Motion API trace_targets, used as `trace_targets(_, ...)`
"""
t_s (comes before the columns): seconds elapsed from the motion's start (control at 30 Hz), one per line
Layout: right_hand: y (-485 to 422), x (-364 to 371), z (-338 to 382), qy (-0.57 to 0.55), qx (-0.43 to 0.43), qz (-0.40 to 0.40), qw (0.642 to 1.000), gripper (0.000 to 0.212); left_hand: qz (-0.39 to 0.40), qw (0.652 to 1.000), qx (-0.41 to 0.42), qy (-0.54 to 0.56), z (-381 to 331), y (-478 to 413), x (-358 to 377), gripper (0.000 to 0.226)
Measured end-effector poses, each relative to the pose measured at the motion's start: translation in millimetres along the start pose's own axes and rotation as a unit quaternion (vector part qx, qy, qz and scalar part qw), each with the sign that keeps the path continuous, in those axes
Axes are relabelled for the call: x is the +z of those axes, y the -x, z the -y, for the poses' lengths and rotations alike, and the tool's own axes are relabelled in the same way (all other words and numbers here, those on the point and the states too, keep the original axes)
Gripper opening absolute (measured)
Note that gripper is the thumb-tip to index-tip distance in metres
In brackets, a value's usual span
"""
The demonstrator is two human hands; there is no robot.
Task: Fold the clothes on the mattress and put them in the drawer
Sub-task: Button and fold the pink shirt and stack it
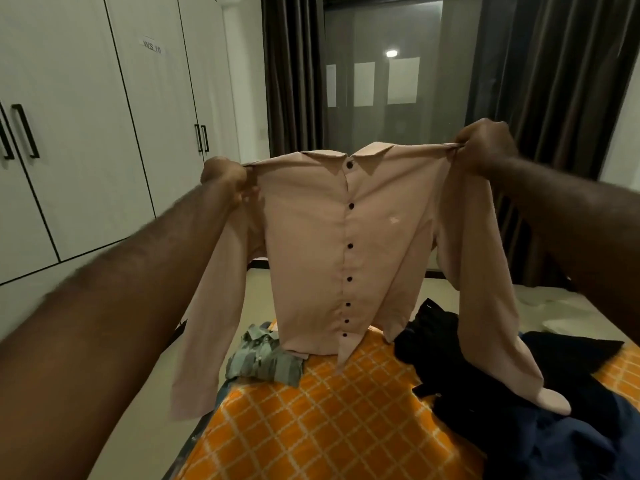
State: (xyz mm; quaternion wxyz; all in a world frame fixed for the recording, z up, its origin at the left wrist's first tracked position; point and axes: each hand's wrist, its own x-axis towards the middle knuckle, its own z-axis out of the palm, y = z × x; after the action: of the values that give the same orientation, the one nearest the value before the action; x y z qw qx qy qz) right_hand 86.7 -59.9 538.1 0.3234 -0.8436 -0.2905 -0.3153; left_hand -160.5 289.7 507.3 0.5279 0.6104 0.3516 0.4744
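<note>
A pale pink long-sleeved shirt (311,244) with dark buttons hangs in the air, held up by both shoulders, buttoned front facing me. My left hand (225,178) grips its left shoulder and my right hand (485,147) grips its right shoulder. Both sleeves dangle down; the hem reaches the mattress with its orange checked cover (311,417). A folded grey-green striped shirt (263,358) lies on the mattress's far left edge. A pile of dark navy and black clothes (519,393) lies at the right.
White wardrobe doors with black handles (104,133) line the left wall. Dark curtains (554,81) frame a glass door (381,81) straight ahead. A strip of pale floor runs between wardrobe and mattress. White bedding (561,306) lies at the far right.
</note>
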Motion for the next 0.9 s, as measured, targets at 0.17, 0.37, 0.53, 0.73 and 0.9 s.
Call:
trace_targets(0.17, -22, 19, -12, -0.044, 0.049, 0.001, 0.998, 0.019, 0.013, 1.0, -0.001, -0.004, 5, -43, 17, 0.017)
trace_targets(0.37, -47, 55, -37, -0.14, 0.125, 0.052, 0.981, 0.012, 0.029, 1.0, -0.009, -0.002, 11, -62, 54, 0.011)
trace_targets(0.53, -64, 74, -46, -0.179, 0.108, -0.057, 0.976, 0.016, 0.048, 0.997, 0.059, 0.016, 11, -81, 70, 0.02)
trace_targets(0.73, -68, 44, -38, -0.235, 0.059, -0.178, 0.954, 0.024, 0.065, 0.972, 0.215, 0.062, -9, -79, 53, 0.022)
trace_targets(0.9, 3, 22, -56, -0.283, 0.011, -0.097, 0.954, 0.021, 0.085, 0.96, 0.265, 0.022, 13, -28, 4, 0.028)
